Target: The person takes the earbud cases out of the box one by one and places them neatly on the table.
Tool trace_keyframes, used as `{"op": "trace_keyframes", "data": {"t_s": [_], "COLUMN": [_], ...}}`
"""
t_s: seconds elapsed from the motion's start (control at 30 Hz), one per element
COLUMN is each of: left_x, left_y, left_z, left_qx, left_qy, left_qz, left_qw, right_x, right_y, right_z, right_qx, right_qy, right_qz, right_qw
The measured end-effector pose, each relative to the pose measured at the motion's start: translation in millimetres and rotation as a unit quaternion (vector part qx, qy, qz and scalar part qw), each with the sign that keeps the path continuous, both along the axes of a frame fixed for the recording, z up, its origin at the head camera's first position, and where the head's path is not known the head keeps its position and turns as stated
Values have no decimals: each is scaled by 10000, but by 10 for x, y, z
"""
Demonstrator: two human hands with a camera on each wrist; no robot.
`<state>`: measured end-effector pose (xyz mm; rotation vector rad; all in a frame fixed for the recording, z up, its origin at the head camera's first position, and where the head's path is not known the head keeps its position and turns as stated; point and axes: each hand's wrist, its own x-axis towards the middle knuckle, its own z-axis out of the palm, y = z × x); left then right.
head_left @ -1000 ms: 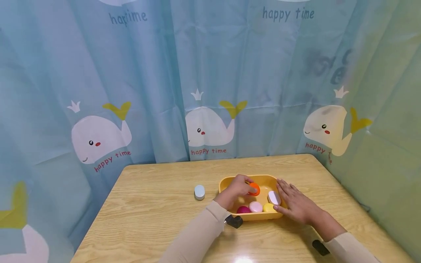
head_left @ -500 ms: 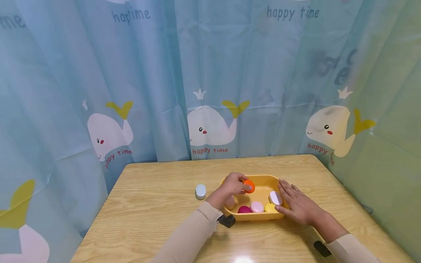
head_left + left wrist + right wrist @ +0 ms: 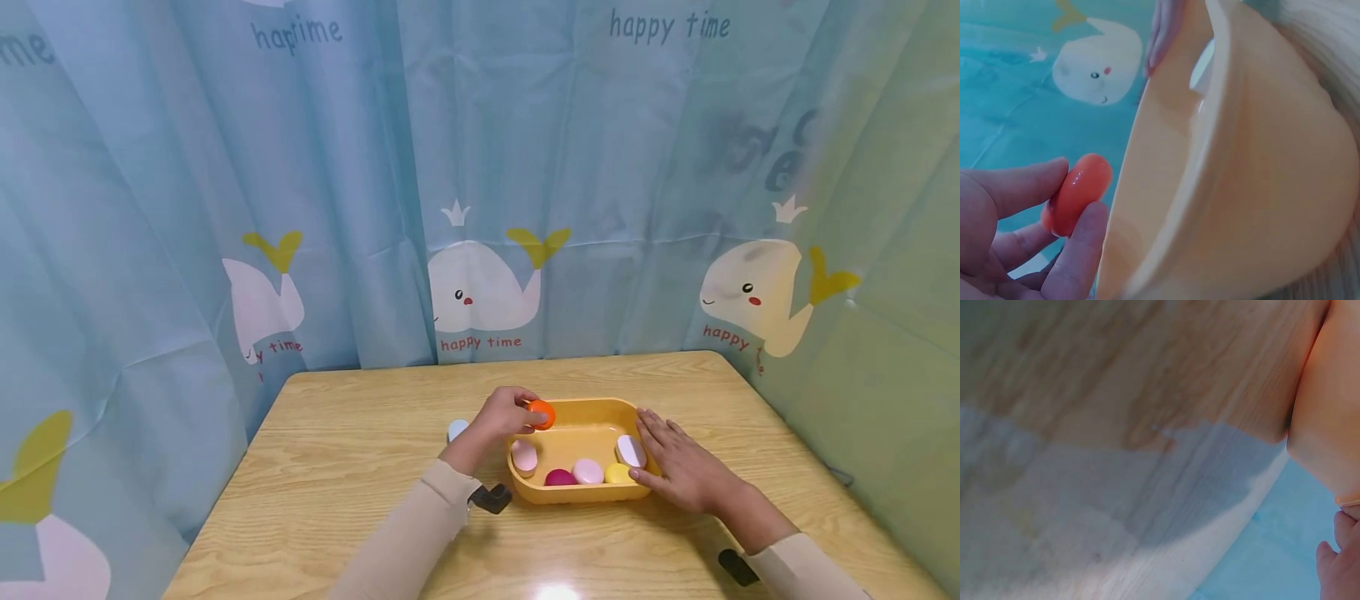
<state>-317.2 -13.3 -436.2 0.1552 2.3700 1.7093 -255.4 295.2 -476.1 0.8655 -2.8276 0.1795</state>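
My left hand (image 3: 498, 418) pinches a glossy orange disc (image 3: 542, 414) with rounded edges between thumb and fingers, over the left back rim of a yellow plastic bin (image 3: 585, 495). The left wrist view shows the disc (image 3: 1079, 194) beside the bin's wall. My right hand (image 3: 686, 468) lies with straight fingers against the bin's right end. Inside, a pale pink piece (image 3: 524, 457) leans at the left. Along the front are a magenta piece (image 3: 560, 477), a light pink one (image 3: 588, 471) and a yellow one (image 3: 618, 473). A white oval piece (image 3: 631, 451) leans near the right end.
A pale blue-white oval block (image 3: 457, 429) stands on the wooden table (image 3: 360, 467) left of the bin, partly hidden by my left forearm. A blue whale-print curtain (image 3: 337, 167) hangs behind the table and another stretch runs along its right side.
My left hand has carried the orange disc left and up, from inside the bin to its left back rim, uncovering the pale pink piece. The right hand stays at the bin's right end.
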Motion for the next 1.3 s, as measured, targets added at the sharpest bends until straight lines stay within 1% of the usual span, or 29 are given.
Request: {"op": "trace_keyframes", "data": {"t_s": [0.13,0.33,0.5,0.63,0.73,0.93,1.1,1.17,1.3], "left_x": [-5,-28,-45,-71,-88,-96,-90,-83,-56], "left_y": [-106,-274,-410,-517,-603,-808,-977,-1039,-1142], "left_z": [-4,-31,-47,-44,-49,-112,-176,-190,-211], "left_qx": [-101,-3,78,15,-26,-32,-247,-304,-213], "left_qy": [4,24,45,27,-24,-33,29,32,-13], "left_qz": [133,209,303,382,441,547,665,709,792], "left_qw": [9999,9998,9995,9993,9990,9985,9975,9970,9966], "right_x": [-14,-15,-10,-15,-19,-20,-11,-6,2], "right_y": [10,24,30,33,34,37,33,29,23], "right_z": [-17,-41,-45,-51,-55,-52,-49,-46,-39], "right_qx": [23,-27,-82,-94,-69,-102,-147,-160,-147], "right_qy": [34,20,118,182,155,177,204,146,14], "right_qz": [9,7,53,82,60,45,69,49,-3], "right_qw": [10000,10000,9999,9998,9998,9998,9997,9998,9999]}}
